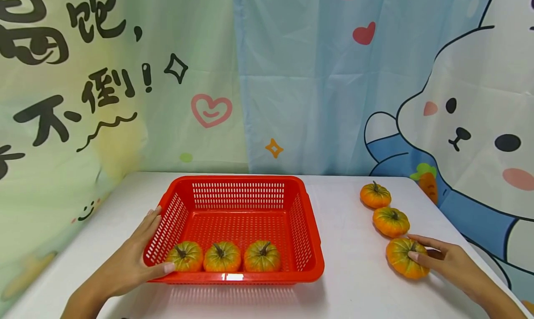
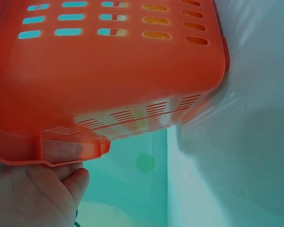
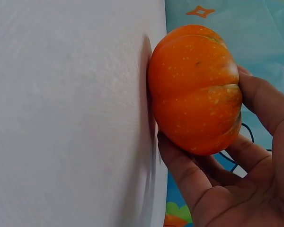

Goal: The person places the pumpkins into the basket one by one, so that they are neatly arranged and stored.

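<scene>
A red plastic basket (image 1: 288, 277) with slotted walls sits on the white table. My left hand (image 1: 121, 263) grips its left front corner, thumb on the front rim and fingers along the left side; in the left wrist view that hand (image 2: 35, 196) is under the rim of the basket (image 2: 109, 71). Inside, three small orange-green pumpkins line the front wall, the left one (image 1: 185, 256) close to my thumb. At the table's right, my right hand (image 1: 452, 265) holds another pumpkin (image 1: 403, 258) between thumb and fingers. The right wrist view shows this pumpkin (image 3: 194, 90) close over the tabletop.
Two more pumpkins stand behind the held one, a nearer one (image 1: 390, 222) and a farther one (image 1: 375, 196). White tabletop (image 1: 342, 245) lies between them and the basket. A printed curtain (image 1: 292, 78) hangs behind the table.
</scene>
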Action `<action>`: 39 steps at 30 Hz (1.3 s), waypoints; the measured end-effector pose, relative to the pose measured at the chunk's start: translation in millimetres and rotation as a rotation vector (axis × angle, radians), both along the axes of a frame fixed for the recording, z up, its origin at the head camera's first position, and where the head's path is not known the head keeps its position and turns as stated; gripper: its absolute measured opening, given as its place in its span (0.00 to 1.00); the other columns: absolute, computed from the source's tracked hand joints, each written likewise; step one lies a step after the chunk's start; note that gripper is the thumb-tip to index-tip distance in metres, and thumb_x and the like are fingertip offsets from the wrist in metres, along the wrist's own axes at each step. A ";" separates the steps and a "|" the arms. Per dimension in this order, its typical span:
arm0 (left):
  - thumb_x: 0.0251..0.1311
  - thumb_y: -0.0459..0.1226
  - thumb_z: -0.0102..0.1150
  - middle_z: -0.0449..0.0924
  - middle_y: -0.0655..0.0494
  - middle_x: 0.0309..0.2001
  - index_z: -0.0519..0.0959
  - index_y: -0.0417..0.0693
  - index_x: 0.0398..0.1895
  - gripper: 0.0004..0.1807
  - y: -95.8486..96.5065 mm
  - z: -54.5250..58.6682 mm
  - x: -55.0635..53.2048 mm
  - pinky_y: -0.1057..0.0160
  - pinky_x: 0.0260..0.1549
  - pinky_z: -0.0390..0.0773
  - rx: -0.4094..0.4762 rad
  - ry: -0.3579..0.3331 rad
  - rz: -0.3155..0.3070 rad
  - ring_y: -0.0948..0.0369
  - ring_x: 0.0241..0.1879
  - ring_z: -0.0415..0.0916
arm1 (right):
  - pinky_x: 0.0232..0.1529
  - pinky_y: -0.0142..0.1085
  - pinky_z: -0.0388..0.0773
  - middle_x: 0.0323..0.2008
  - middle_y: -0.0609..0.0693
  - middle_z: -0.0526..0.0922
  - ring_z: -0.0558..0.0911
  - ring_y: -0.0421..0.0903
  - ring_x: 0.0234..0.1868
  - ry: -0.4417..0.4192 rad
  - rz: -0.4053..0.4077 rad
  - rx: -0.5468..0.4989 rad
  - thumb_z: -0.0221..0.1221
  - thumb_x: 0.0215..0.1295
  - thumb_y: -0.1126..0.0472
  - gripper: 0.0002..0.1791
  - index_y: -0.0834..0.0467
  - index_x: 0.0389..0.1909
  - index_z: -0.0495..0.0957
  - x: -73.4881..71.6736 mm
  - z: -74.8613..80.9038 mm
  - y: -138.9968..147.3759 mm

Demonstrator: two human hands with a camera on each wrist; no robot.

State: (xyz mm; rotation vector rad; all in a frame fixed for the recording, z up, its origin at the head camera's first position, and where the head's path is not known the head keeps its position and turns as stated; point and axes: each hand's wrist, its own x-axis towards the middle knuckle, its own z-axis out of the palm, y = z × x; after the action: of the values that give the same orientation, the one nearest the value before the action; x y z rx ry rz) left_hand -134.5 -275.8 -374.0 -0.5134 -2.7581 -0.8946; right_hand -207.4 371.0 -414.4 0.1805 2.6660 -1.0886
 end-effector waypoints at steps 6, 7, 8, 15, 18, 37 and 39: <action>0.49 0.50 0.70 0.41 0.44 0.77 0.48 0.37 0.76 0.57 -0.3 -0.1 -0.1 0.28 0.55 0.56 -0.003 -0.005 0.003 0.46 0.75 0.35 | 0.50 0.51 0.76 0.65 0.75 0.60 0.68 0.70 0.59 0.028 0.000 0.001 0.60 0.60 0.34 0.54 0.74 0.69 0.57 0.4 1.9 -2.5; 0.49 0.50 0.70 0.41 0.44 0.77 0.48 0.36 0.76 0.57 -0.3 -0.1 -0.2 0.28 0.55 0.56 -0.002 -0.006 0.004 0.46 0.75 0.35 | 0.50 0.51 0.76 0.65 0.75 0.61 0.68 0.69 0.59 0.031 0.000 0.003 0.60 0.60 0.34 0.53 0.73 0.69 0.58 0.5 2.6 -3.1; 0.49 0.50 0.70 0.41 0.44 0.77 0.48 0.36 0.76 0.57 -0.3 -0.1 -0.3 0.28 0.55 0.57 -0.003 -0.008 0.005 0.46 0.75 0.35 | 0.50 0.51 0.77 0.65 0.75 0.61 0.68 0.69 0.58 0.032 0.000 0.004 0.60 0.59 0.34 0.53 0.73 0.69 0.58 0.5 3.5 -3.7; 0.49 0.50 0.70 0.41 0.44 0.77 0.49 0.34 0.75 0.57 -1.4 1.4 0.8 0.28 0.54 0.58 0.000 -0.013 0.009 0.46 0.75 0.35 | 0.48 0.48 0.78 0.65 0.75 0.61 0.71 0.67 0.57 0.053 0.016 -0.007 0.61 0.59 0.34 0.53 0.72 0.69 0.59 -3.3 9.6 -15.2; 0.49 0.50 0.70 0.41 0.44 0.77 0.49 0.35 0.75 0.57 -1.6 1.1 0.8 0.28 0.54 0.58 0.005 -0.016 0.007 0.46 0.75 0.35 | 0.48 0.46 0.78 0.65 0.75 0.62 0.73 0.63 0.55 0.059 0.040 -0.033 0.60 0.60 0.35 0.51 0.70 0.69 0.60 -4.4 10.7 -23.5; 0.49 0.50 0.70 0.41 0.44 0.77 0.50 0.34 0.75 0.57 0.0 0.3 0.6 0.28 0.54 0.57 0.003 -0.010 0.004 0.46 0.75 0.36 | 0.44 0.36 0.80 0.61 0.70 0.70 0.76 0.56 0.53 0.249 0.215 -0.085 0.62 0.66 0.49 0.36 0.68 0.66 0.67 -10.9 27.3 -66.9; 0.49 0.50 0.70 0.42 0.43 0.76 0.50 0.34 0.75 0.57 0.1 0.5 0.5 0.28 0.54 0.58 0.000 -0.012 0.004 0.46 0.75 0.36 | 0.43 0.35 0.80 0.60 0.69 0.71 0.77 0.54 0.51 0.260 0.224 -0.102 0.62 0.66 0.50 0.36 0.68 0.66 0.67 -11.9 29.6 -71.0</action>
State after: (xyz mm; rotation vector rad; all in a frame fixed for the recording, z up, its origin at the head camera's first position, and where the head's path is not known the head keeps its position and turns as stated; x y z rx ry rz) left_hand -133.9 -275.6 -373.5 -0.5037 -2.7686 -0.9002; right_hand -219.3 299.9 -384.8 -0.2910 2.7558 -1.2429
